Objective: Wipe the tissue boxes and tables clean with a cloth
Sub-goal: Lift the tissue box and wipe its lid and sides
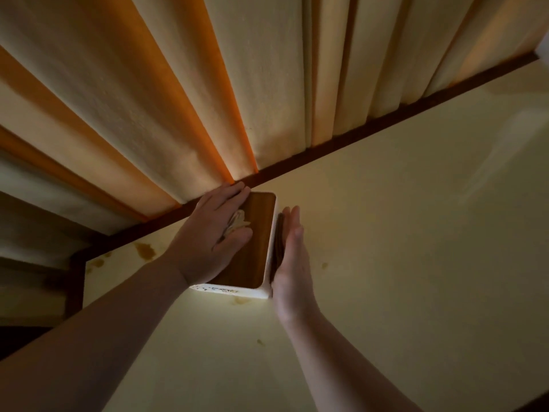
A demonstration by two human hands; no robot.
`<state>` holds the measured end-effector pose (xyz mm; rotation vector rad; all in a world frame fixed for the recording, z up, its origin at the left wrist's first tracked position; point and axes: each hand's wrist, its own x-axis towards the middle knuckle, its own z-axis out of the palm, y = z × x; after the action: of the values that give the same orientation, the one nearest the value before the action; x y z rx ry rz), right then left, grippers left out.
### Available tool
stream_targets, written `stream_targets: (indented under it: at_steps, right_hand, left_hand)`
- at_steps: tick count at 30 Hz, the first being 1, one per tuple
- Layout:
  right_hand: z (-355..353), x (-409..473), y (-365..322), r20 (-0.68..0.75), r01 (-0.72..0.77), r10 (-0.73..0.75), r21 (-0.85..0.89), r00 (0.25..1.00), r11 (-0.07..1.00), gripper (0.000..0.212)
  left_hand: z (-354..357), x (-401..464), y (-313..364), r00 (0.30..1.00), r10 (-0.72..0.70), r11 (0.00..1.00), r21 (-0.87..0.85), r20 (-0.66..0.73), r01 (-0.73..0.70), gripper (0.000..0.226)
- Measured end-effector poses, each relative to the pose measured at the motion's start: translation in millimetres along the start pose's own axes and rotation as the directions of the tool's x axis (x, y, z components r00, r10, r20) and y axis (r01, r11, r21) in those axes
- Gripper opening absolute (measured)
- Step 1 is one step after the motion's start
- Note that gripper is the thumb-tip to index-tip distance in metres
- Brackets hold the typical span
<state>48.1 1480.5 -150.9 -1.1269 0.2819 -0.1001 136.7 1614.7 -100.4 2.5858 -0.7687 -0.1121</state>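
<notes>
A white tissue box (258,288) with a brown wooden lid stands near the far left of a pale yellow table (386,248). My left hand (208,233) lies flat on the lid with straight fingers, and a tuft of tissue (239,223) shows between them. My right hand (289,263) presses a dark brown cloth (279,248) with straight fingers against the box's right side. Most of the cloth is hidden behind that hand.
Brownish stains (145,251) mark the table left of the box, and smaller spots (324,265) lie to its right and in front. Cream and orange curtains (208,84) hang right behind the table's dark wooden far edge (356,135).
</notes>
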Motion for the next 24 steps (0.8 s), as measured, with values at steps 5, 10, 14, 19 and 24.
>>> stream_targets:
  at_steps: [5,10,14,19,24]
  right_hand:
    - [6.0,-25.1,-3.5,0.049,0.031,-0.033,0.041,0.998,0.999,0.085]
    - [-4.6,12.1,-11.2,0.064,-0.05,0.046,0.067,0.997,0.996,0.118]
    - [-0.9,-22.8,-10.4,0.067,-0.083,0.079,0.06,0.995,0.995,0.069]
    - [0.3,7.6,-44.0,0.064,-0.101,0.09,0.194,0.994,0.976,0.037]
    - [-2.6,0.5,-19.7,0.066,-0.114,0.113,0.015,0.991,0.993,0.051]
  left_hand:
    - [1.5,0.6,-0.6,1.0,-0.01,0.999,-0.051,-0.011,0.009,0.074]
    - [3.4,2.9,0.7,1.0,-0.017,1.0,-0.019,-0.018,0.016,0.073]
    - [3.4,2.7,1.1,0.999,-0.031,0.999,-0.024,-0.016,0.031,0.072]
    - [1.1,1.7,2.1,1.0,-0.008,0.999,-0.049,-0.018,0.007,0.073]
    - [1.9,2.1,5.5,0.999,-0.031,0.999,-0.032,-0.016,0.03,0.072]
